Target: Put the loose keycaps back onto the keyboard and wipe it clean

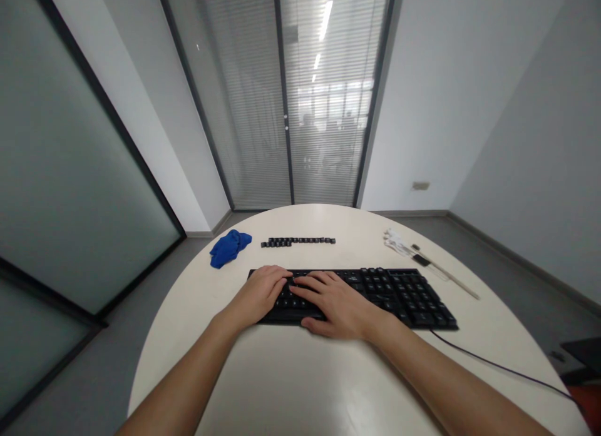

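A black keyboard (425, 298) lies across the table in front of me. My left hand (261, 293) rests over its left end, palm down, with the fingertips pointing right onto the upper keys. The left fingers look open, and no object shows in them. Over the left half of the keys lies my right hand (335, 303), its fingers spread and pointing left, close to the left fingertips. The right thumb is by the keyboard's front edge. Beyond the keyboard, several loose black keycaps (300, 241) stand in rows. The keys under both hands are hidden.
A crumpled blue cloth (229, 248) lies at the back left of the round white table (282, 380). At the right are a thin light stick (453, 279), a small black piece (421, 259) and a white item (395, 241). A black cable (498, 364) runs off the right edge.
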The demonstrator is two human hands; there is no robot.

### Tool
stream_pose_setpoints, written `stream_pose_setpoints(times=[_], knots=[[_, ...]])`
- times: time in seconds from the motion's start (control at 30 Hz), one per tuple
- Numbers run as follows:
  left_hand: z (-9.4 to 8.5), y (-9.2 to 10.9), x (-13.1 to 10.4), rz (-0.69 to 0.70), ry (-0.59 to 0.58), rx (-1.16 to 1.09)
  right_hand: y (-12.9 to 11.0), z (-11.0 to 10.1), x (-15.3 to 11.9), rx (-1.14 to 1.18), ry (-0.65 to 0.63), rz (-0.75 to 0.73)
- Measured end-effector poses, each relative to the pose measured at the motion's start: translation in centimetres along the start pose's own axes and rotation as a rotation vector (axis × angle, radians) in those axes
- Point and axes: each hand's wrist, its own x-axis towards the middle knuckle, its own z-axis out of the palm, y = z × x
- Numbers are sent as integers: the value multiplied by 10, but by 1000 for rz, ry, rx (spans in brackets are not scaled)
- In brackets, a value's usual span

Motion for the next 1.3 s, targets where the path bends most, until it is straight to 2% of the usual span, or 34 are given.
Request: stream_pose_setpoints(times=[0.13,0.3,0.4,0.73,0.83,0.97,1.13,1.2,1.3], knots=[[7,-15,0,-16,57,40,0,2,-1,3,-2,4],[14,-22,-3,-126,-149,210,1,4,-2,2,-30,17],[15,-18,-2,-168,-210,276,2,5,-2,11,-39,23],[17,-23,-2,-169,-196,261,4,8,-3,23,-44,-3],[14,-26,-2,-154,-144,179,4,8,-3,12,-33,-7],[10,-32,4,-116,26,98,5,9,-3,-2,-30,-7],[5,-39,24,-142,164,145,5,9,-3,-1,-44,-5],[3,-40,35,-122,176,221,5,9,-2,0,-43,-5],[-1,-42,55,-37,99,348,4,7,-2,3,-35,-6]])
